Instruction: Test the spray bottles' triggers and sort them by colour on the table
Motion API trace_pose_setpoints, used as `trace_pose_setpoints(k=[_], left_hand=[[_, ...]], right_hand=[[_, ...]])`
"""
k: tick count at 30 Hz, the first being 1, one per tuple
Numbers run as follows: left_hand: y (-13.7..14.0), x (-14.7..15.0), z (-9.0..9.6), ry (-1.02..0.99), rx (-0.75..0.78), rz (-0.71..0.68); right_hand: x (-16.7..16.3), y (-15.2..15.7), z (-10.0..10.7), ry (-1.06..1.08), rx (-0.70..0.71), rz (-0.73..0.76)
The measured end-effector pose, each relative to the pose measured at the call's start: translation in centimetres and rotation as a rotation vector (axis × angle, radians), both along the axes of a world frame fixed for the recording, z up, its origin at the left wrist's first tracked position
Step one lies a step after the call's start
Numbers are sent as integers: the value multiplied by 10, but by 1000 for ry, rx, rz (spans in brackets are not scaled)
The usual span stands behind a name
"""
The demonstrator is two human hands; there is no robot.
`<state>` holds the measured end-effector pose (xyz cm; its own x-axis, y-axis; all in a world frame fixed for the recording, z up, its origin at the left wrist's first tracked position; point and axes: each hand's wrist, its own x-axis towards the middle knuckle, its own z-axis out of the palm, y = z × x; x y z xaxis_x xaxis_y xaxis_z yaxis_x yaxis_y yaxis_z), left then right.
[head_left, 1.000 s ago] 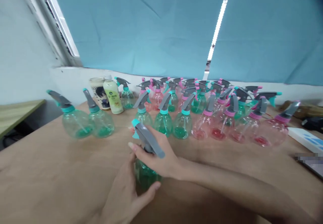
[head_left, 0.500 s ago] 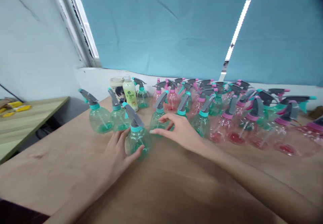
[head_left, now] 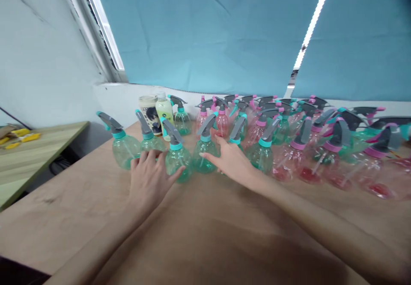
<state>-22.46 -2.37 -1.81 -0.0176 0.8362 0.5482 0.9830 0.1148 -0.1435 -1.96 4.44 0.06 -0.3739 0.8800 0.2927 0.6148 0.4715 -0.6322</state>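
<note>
My left hand (head_left: 149, 175) lies open at a clear green spray bottle (head_left: 178, 163) with a grey trigger head and turquoise collar. Its thumb stretches across the front of that bottle; the fingers are spread to the left, before another green spray bottle (head_left: 147, 144). On the right, my right hand (head_left: 229, 158) is at the side of a third green spray bottle (head_left: 204, 154), thumb and forefinger apart. I cannot tell whether it presses on that bottle. A further green bottle's turquoise collar (head_left: 235, 140) shows behind this hand, its body mostly hidden.
Many pink spray bottles (head_left: 297, 160) and green ones crowd the right and back of the wooden table (head_left: 205, 225). A light green bottle (head_left: 164, 109) and a printed cup (head_left: 149, 113) stand at the back left. Yellow tools (head_left: 25, 135) lie on a side table (head_left: 54, 141).
The green bottle at my left hand has moved back into line with its neighbours, and that hand has spread. My right hand has shifted slightly right, its thumb and forefinger further apart.
</note>
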Motion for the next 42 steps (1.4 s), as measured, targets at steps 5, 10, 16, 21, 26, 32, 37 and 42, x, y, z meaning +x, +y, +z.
trace_pose_setpoints(k=[5, 10, 16, 21, 26, 32, 37, 42], left_hand=[[9, -2, 8, 23, -41, -16], [19, -6, 11, 26, -79, -2], [26, -10, 15, 44, -89, 10], [30, -14, 13, 90, -67, 2], [32, -14, 11, 38, -73, 0], [28, -8, 6, -57, -59, -35], [8, -2, 0, -96, 62, -58], [-25, 13, -10, -344, 35, -355]], right_hand=[[-12, 17, 1, 75, -100, 33], [-24, 26, 4, 70, -123, -4], [-30, 27, 14, 24, -178, -24], [-25, 35, 15, 11, -259, 46], [-21, 36, 14, 54, -339, 146], [-7, 17, 14, 38, -314, 197], [17, 2, 11, 55, -345, 462], [42, -9, 10, 39, -441, 566]])
